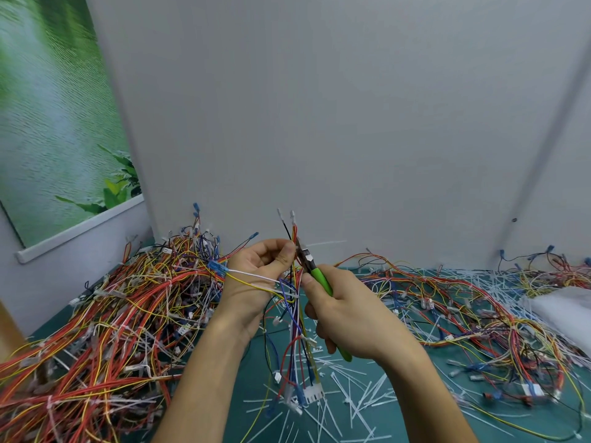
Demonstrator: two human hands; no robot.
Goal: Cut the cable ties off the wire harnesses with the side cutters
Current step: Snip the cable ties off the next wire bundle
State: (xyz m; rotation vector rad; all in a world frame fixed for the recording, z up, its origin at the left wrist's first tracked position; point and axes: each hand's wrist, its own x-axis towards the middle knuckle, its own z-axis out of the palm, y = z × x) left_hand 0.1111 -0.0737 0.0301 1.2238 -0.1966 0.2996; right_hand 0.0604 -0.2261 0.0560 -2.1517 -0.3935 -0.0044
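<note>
Left of the left hand there's a huge tangled pile of harnesses (112,314) on the desk (412,354), mostly red, orange and yellow wire, many still tied. The left hand (256,276) is up off the desk, thumb and curled fingers pinching one wire harness (297,330) near its top. The rest hangs straight down below the hand, with white connectors at the bottom.

Just right of that thumb are the side cutters (315,271), green handles, with the tips right up against the held wires. Can't tell if the blades are actually on a tie. The right hand (345,318) is wrapped around the handles in a full grip.

Below and to the right of both hands the green desk is littered with cut cable ties (358,407). Further right of the right hand is a looser spread of harnesses (463,302), then something white and soft (559,311) at the edge.
</note>
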